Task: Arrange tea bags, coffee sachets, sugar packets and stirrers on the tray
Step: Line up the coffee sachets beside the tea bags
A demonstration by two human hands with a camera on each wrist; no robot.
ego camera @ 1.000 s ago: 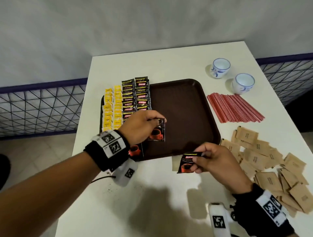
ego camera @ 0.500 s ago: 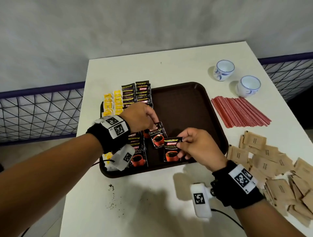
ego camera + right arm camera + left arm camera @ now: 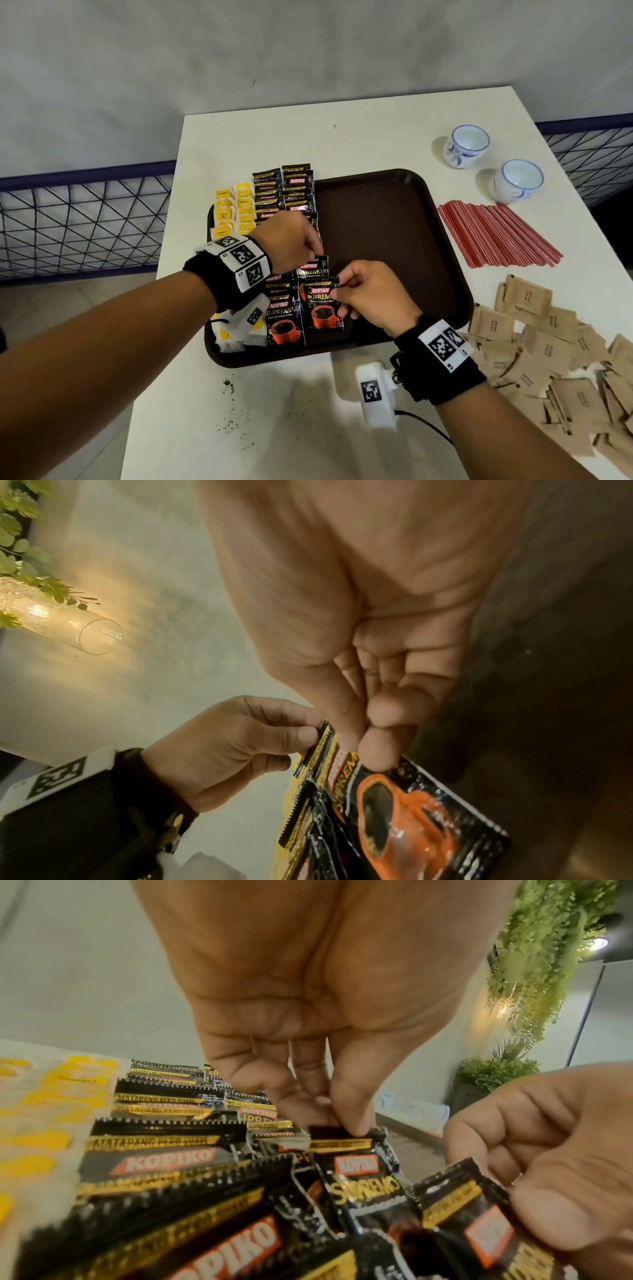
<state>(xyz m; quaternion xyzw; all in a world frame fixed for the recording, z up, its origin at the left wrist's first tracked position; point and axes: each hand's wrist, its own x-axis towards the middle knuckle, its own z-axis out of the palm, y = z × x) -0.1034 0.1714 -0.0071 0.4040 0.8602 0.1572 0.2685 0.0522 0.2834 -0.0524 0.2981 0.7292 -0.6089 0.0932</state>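
R hand (image 3: 371, 298) pinches coffee sachet (image 3: 322, 306) top edge, on tray (image 3: 394, 219).

Right half of tray (image 3: 404, 219) bare and reachable; sachet rows (image 3: 284, 195) fill left, stirrers (image 3: 496, 236) flank right rim.

Two blue-patterned white cups (image 3: 466, 145) far right on white table (image 3: 342, 144); dark crumbs (image 3: 228, 387) near front; wire fence (image 3: 82, 222) behind.
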